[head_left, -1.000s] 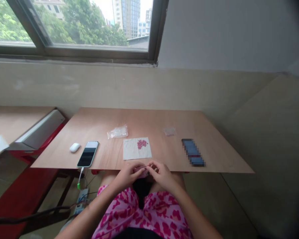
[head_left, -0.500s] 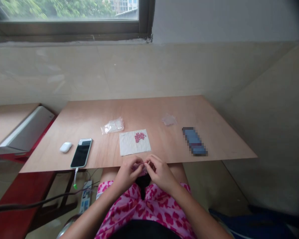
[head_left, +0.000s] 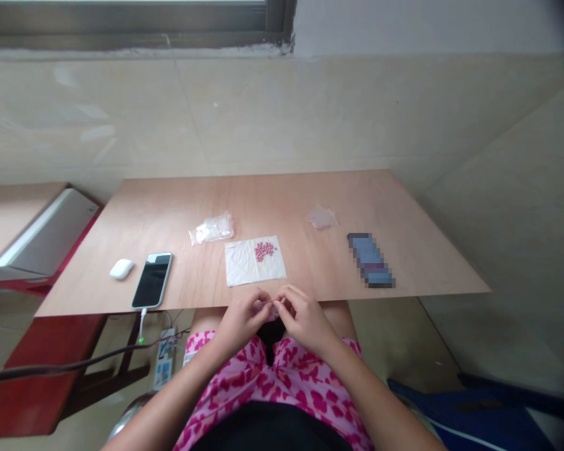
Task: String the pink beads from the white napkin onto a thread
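Note:
My left hand and my right hand meet just below the near edge of the wooden table, above my lap. Both are closed in a pinch on a small pink thing between the fingertips; I cannot make out what it is. Just beyond them a white paper sheet lies on the table with a little heap of pink beads on it.
A clear plastic bag lies behind the sheet, a smaller one to the right. A phone on a cable and a white earbud case lie at left, a dark phone at right. A power strip is on the floor.
The camera has tilted down, so the window has left the view. Both hands stay together at the table edge, fingers shifting slightly.

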Demonstrator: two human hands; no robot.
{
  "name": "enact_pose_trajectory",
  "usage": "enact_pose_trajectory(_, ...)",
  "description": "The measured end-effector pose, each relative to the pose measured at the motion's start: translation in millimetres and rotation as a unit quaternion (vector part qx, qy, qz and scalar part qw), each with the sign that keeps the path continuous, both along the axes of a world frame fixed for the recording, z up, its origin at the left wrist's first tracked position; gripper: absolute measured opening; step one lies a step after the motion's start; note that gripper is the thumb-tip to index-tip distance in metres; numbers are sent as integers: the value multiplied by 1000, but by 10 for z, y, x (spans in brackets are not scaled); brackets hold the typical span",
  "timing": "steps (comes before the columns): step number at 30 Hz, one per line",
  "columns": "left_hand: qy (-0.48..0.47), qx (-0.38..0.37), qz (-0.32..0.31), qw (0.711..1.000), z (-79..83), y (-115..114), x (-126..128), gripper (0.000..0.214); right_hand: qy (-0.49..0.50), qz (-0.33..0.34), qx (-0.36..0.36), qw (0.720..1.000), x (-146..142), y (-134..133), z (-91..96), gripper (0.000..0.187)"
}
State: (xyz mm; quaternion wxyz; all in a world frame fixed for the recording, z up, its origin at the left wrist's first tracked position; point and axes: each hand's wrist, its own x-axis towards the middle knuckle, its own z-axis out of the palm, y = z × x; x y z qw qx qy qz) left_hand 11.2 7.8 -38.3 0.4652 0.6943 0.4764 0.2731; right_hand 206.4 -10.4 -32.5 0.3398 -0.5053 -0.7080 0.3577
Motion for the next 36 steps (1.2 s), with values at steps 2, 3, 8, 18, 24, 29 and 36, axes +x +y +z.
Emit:
enact_pose_trajectory(2,3,11,2,1000,-6,18,-24,14,8,-12,-4,1000,29,25,4,13)
enact_pose_trajectory(3,4,17,4,1000,-6,27,-38,14,15,-21,-7,1000,42,36,6,13)
enact_pose_trajectory(8,4,43,14,999,23,54,-84,13,52,-41,-29,997,49,49,5,10)
enact_pose_trajectory(18,5,54,0,999,39,33,-78,8,69,-4,-9,998,-21,27,14,13)
enact_pose_trajectory(24,2,71,1,997,46,10,-67,9,72,4,-6,997,-31,11,65,13)
enact_pose_trajectory(29,0,68,-1,998,58,-3,-61,7,66,4,0,998,-48,8,52,13)
enact_pose_trajectory(36,-1,70,0,998,54,-6,-63,7,60,3,6,998,-55,-4,29,12)
